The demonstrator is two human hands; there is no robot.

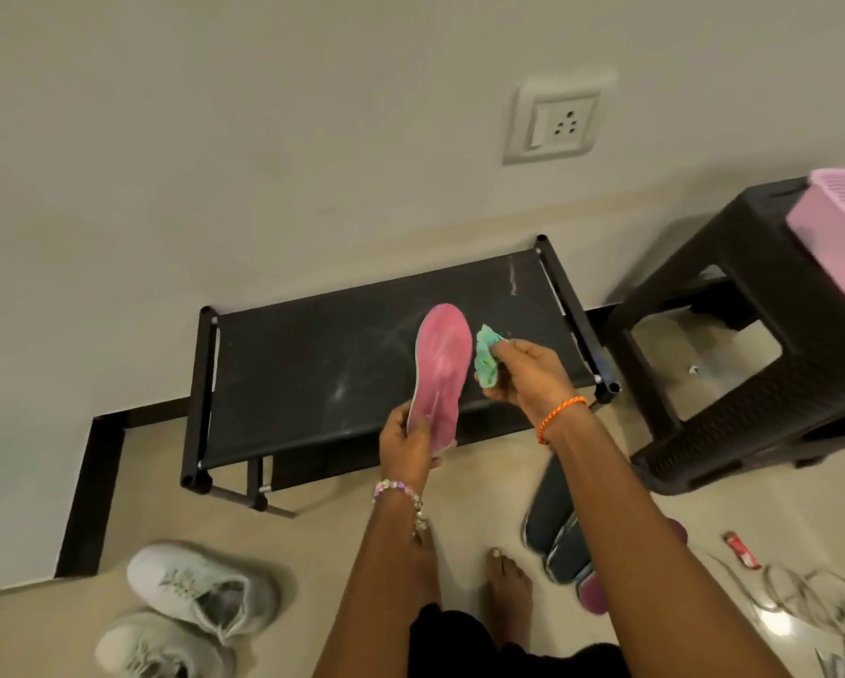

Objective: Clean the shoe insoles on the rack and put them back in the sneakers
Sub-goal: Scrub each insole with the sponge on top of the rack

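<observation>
Head camera, looking down: a person is standing barefoot at a low black shoe rack [313, 364] set against a pale wall, holding a pink insole [440, 374] above the rack's dusty fabric top. The left hand [408, 442] is gripping the insole at its heel end, fingers and thumb curled round it, so the toe end is pointing up and away toward the wall. The right hand [523, 374] is clutching a crumpled green cloth [486, 357] just beside the insole's right edge; whether cloth and insole are touching cannot be told. A beaded bracelet [398, 491] is sitting on the left wrist and an orange thread band [560, 418] on the right. A pair of white sneakers [190, 609] is lying on the tiled floor at lower left, well apart from the rack. More insoles [557, 535], dark-sided, are lying on the floor near the right foot, partly hidden by the right forearm. A dark plastic stool [733, 364] is standing to the right of the rack, carrying a pink basket [836, 212]. A small red wrapper [743, 550] is lying on the floor at right.
</observation>
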